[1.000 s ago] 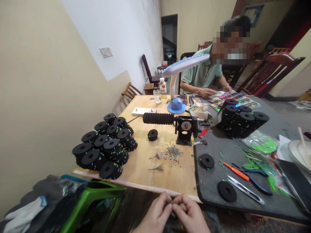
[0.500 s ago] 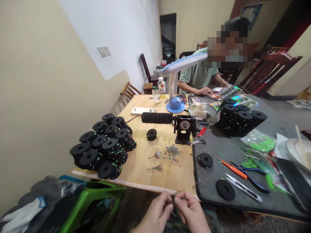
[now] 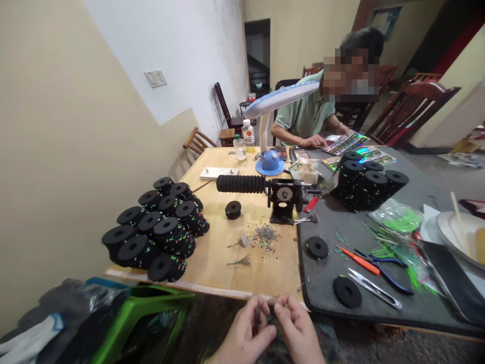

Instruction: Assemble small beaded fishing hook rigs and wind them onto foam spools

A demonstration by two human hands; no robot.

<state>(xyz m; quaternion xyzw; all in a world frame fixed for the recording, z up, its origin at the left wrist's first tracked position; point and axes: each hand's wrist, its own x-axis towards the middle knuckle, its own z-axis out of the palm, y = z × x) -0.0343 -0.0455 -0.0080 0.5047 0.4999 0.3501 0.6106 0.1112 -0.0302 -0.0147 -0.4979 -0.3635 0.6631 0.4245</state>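
At the table's front edge, my left hand is closed, with curled fingers and the thumb slanting toward the other hand. Beside it, my right hand pinches with thumb and forefinger. Their fingertips almost meet, and whatever lies between them is too small and dim to make out. On the wood just beyond them is a pile of small metal pins and coloured beads. Two bundles of fine wire-like strands, one a grey bundle, rest left of the pile. A black foam spool sits behind it.
Stacked black foam spools fill the left side. A black winding machine and blue lamp stand mid-table. The grey mat bears foam discs, an orange-handled tool, tweezers and pliers. A person handles shiny sheets opposite.
My left thumb has swung out from its fingers toward the right hand. Both hands stay close together at the table edge. The whole view has shifted slightly.
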